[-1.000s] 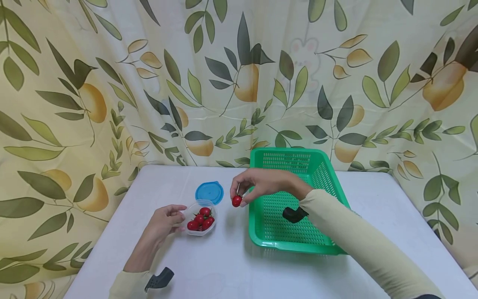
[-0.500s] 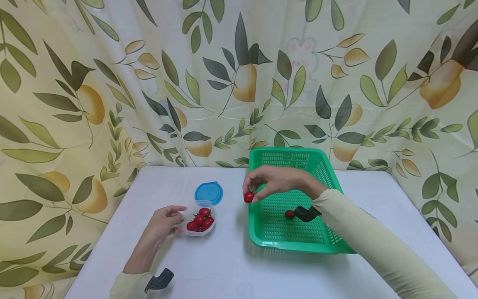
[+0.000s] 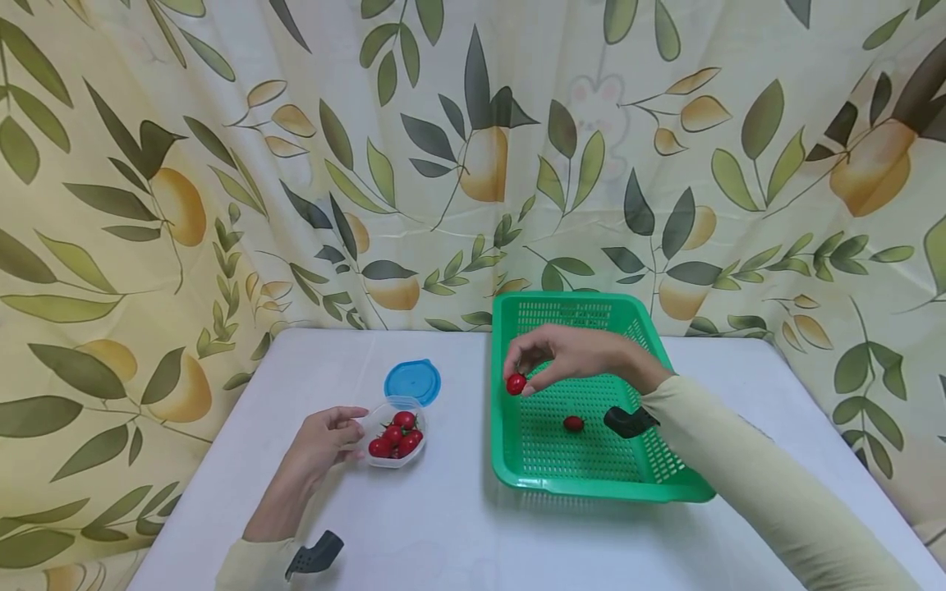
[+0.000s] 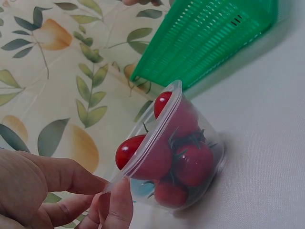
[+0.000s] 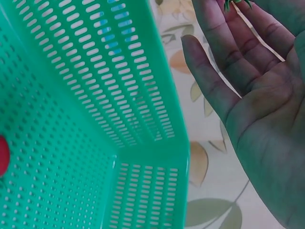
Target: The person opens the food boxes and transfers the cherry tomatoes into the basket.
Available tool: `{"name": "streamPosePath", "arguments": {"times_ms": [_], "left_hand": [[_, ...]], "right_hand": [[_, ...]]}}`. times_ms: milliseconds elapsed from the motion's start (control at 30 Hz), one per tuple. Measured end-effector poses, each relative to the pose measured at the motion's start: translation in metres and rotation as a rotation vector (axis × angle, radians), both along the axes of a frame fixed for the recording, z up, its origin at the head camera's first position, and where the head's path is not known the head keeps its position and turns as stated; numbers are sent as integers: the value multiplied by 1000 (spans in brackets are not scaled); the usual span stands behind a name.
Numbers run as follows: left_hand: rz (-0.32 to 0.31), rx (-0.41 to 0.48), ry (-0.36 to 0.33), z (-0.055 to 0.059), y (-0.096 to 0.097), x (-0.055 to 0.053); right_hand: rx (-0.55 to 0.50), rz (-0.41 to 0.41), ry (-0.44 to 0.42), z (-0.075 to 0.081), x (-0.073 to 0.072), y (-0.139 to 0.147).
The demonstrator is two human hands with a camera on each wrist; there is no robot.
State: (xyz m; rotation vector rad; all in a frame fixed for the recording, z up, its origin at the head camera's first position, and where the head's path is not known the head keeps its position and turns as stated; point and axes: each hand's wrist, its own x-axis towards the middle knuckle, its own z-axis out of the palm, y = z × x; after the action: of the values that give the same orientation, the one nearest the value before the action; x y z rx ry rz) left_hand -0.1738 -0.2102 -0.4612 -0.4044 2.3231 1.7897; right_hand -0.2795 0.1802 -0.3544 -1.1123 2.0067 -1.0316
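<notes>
Over the left part of the green plastic basket (image 3: pixel 562 487), my right hand (image 3: pixel 565 357) pinches a red cherry tomato (image 3: pixel 516 384) between fingertips and thumb. In the right wrist view only the green calyx (image 5: pixel 233 4) of that tomato shows, at the top edge. Another cherry tomato (image 3: pixel 573 423) lies on the basket floor. My left hand (image 4: pixel 62 191) pinches the rim of a small clear plastic container (image 4: pixel 215 164). Several cherry tomatoes (image 4: pixel 193 164) with green calyxes sit inside that container, which stands on the table left of the basket.
A round blue lid (image 3: pixel 412 382) lies on the white-covered table (image 3: pixel 443 533), just behind the container. A curtain (image 3: pixel 296 164) printed with leaves and fruit hangs along the table's back edge. The basket has raised, slotted walls.
My right hand has carried its tomato rightward, from beside the basket to above its inside. The tomato on the basket floor has come into view. My left hand stays at the container.
</notes>
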Motion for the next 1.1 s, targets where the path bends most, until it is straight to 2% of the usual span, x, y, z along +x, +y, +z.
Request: {"name": "streamPosePath", "arguments": {"times_ms": [400, 633, 1100], "left_hand": [[4, -4, -1, 0, 0, 0], [7, -5, -6, 0, 0, 0], [-4, 8, -1, 2, 0, 2]], "right_hand": [[15, -70, -2, -1, 0, 23], [22, -89, 25, -6, 0, 35], [14, -104, 26, -12, -1, 48]]}}
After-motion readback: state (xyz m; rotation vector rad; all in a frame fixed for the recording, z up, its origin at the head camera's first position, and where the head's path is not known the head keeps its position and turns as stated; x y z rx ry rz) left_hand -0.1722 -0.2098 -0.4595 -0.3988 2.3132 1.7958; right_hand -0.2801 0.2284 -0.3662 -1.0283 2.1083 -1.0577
